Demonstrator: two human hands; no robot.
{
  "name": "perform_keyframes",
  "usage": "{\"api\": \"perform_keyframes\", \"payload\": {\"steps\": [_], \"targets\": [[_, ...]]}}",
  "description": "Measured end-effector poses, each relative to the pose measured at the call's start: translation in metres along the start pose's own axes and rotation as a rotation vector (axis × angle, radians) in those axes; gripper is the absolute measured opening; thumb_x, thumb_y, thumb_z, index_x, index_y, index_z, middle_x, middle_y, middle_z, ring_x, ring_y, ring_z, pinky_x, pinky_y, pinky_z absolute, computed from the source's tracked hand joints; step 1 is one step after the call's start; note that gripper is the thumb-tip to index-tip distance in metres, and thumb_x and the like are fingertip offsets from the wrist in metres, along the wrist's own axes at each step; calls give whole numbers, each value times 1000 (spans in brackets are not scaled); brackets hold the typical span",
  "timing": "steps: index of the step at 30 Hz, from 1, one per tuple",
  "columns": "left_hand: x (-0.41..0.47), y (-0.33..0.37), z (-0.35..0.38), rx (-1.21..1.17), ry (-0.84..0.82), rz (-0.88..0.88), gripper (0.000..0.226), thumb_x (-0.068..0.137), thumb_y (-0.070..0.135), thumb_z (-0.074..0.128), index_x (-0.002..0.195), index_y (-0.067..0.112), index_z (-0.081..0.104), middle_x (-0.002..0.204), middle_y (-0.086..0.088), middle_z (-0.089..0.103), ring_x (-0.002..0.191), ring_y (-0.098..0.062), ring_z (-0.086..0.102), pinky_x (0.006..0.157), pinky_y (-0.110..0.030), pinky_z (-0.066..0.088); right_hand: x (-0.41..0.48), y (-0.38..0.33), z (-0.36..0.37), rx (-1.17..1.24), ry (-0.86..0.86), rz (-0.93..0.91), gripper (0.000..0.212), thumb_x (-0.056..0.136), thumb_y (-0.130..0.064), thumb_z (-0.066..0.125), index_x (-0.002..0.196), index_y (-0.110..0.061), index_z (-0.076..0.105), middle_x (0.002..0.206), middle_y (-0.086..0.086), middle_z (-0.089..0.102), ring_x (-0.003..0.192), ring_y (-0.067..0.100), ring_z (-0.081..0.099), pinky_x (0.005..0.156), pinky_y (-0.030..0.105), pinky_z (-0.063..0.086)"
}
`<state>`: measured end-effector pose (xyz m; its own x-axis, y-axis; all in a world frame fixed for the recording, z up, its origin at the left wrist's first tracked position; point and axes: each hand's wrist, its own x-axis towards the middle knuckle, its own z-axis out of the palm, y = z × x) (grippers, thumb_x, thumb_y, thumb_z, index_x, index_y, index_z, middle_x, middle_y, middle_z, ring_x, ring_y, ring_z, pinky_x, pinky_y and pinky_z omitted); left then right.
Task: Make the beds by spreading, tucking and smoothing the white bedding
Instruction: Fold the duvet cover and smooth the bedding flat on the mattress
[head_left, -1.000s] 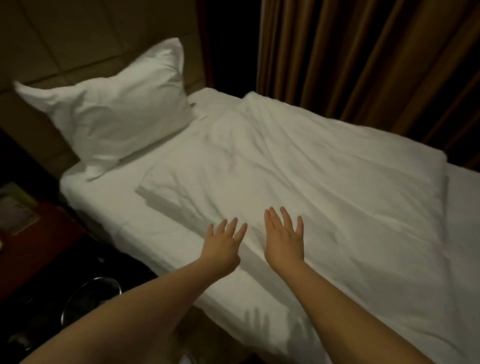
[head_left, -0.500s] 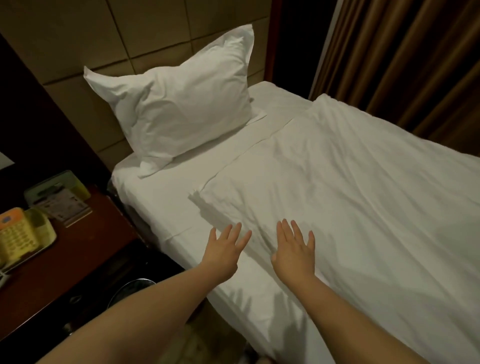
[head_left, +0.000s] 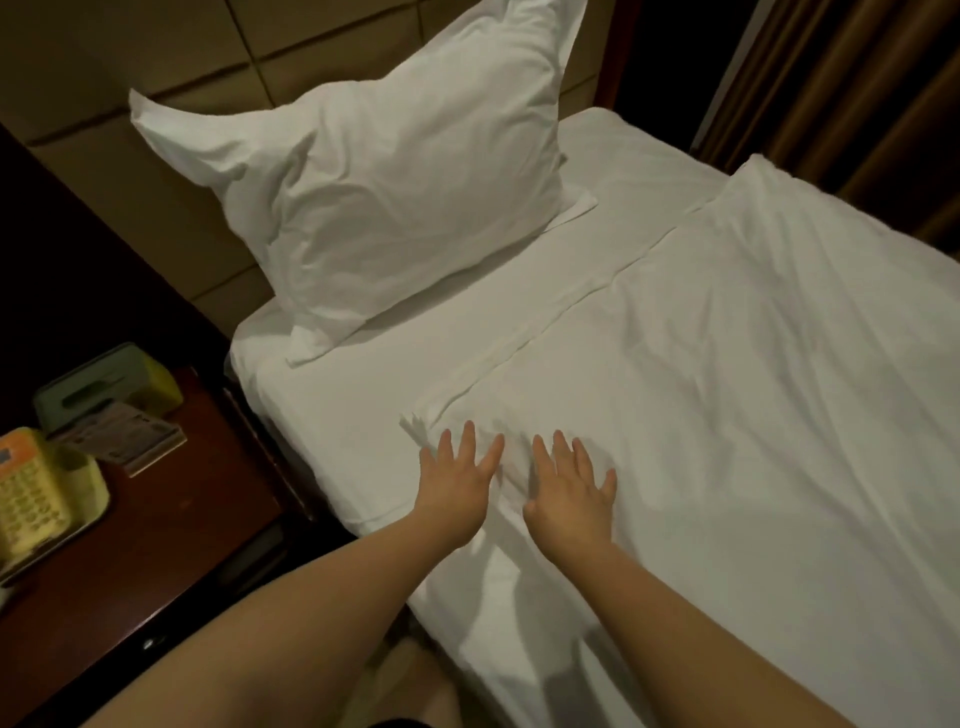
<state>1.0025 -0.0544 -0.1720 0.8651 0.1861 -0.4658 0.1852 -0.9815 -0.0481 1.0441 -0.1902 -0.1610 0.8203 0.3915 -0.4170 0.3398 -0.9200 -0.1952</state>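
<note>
Left hand (head_left: 457, 493), right hand (head_left: 571, 499), flat on duvet (head_left: 727, 415) corner

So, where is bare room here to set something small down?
The sheet strip between the pillow and the duvet's folded edge is bare. So is the nightstand's wood between the telephone and the bed. Crowded: the nightstand's back, with telephone, tissue box and leaflet, and the duvet's near corner, where the left hand and right hand lie spread.
</note>
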Motion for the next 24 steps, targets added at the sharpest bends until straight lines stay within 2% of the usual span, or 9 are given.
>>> {"api": "perform_keyframes", "payload": {"steps": [4,8,10,11,13,15,18,22,24], "targets": [[71,-28,-6,-101,-37,-40,66,100,28,33,151,22,-9,158,-16,-3,144,-35,8,113,-56,18,48,-15,6,48,-16,95,74,97,-36,43,152,-29,-6,160,-6,-11,148,22,-10,114,57,7],[145,-49,-13,-230,-141,-65,72,98,49,36,151,20,-2,156,-13,12,140,-32,23,107,-50,28,97,-32,12,93,-13,199,72,96,-36,41,152,-31,-5,160,-8,-11,147,21,-10,112,61,2],[171,-55,-11,-327,-214,-22,71,94,52,44,146,13,17,142,-14,40,126,-30,44,97,-43,39,119,-43,19,106,21,224,72,96,-40,42,153,-31,-1,161,-9,-8,148,22,-8,109,66,-1],[177,-55,-12,-397,-249,7,61,94,50,46,137,9,30,129,-13,52,115,-29,53,88,-38,44,128,-48,23,97,43,232,71,95,-42,43,153,-31,3,161,-9,-4,148,23,-4,107,68,-2],[186,-62,-12,-417,-231,126,38,98,42,41,115,8,43,107,-11,63,93,-27,60,69,-32,41,147,-59,31,88,56,270,69,94,-44,44,153,-29,12,161,-8,6,148,24,5,106,70,-1],[196,-79,-16,-377,-119,208,29,100,37,35,105,10,44,97,-9,64,83,-26,60,63,-31,38,161,-66,37,69,174,265,64,87,-42,47,147,-25,35,155,-5,31,142,24,29,104,70,15],[220,-119,-14,-413,-134,125,28,98,39,39,104,12,47,101,-7,63,89,-26,60,70,-33,45,175,-80,50,39,185,129,59,81,-41,40,135,-22,53,142,1,50,131,23,43,104,62,22],[254,-118,3,-366,-412,50,34,94,41,51,112,13,47,115,-6,58,103,-25,56,80,-32,43,180,-76,67,-8,139,146,61,71,-41,54,128,-19,62,138,5,55,128,26,51,107,59,11],[256,-104,13,-345,-444,26,43,93,39,53,123,12,41,122,-11,51,108,-29,53,86,-36,44,175,-62,75,-47,130,121,60,72,-41,50,126,-19,63,137,5,56,126,26,53,109,56,8]]}}
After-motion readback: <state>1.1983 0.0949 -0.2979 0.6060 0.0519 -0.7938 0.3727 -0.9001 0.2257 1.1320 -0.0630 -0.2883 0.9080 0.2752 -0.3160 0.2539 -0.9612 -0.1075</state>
